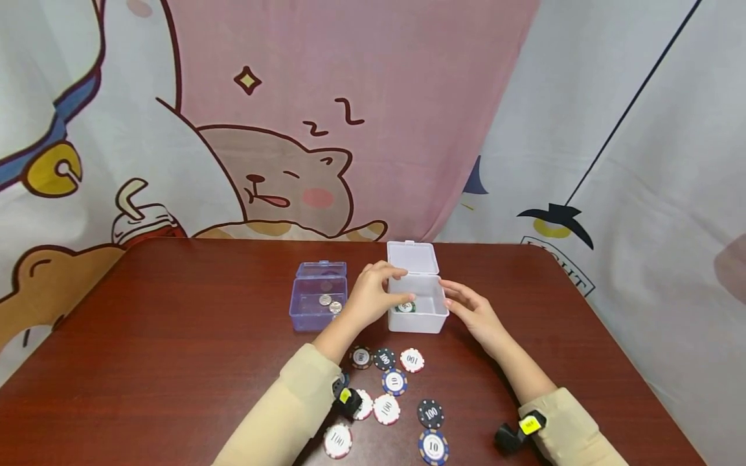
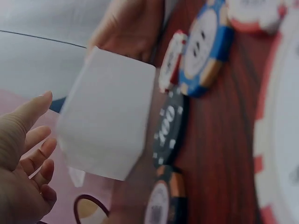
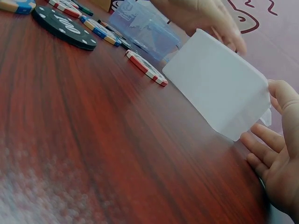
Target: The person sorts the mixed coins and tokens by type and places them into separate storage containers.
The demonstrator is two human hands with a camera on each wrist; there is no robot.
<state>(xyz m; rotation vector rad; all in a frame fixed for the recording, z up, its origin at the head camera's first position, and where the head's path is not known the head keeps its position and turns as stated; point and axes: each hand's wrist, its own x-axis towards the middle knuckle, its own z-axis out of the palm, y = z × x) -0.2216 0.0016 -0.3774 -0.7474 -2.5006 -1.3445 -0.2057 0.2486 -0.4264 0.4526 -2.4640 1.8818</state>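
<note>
Your head camera looks forward and down from above the table's near edge, with the white box point(image 1: 417, 304) near mid-frame. Your left wrist camera sits low and close, left of the white box point(image 2: 105, 116). Your right wrist camera skims the tabletop, seeing the same box point(image 3: 219, 91) from its right.

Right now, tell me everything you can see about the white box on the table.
The white box is a small rectangular container of translucent whitish plastic, standing upright on the dark red table with its hinged lid open and tilted back. One chip lies inside. The left hand rests on its left rim, fingers over the opening; the right hand is open at its right side. A blue box stands to its left.
</note>
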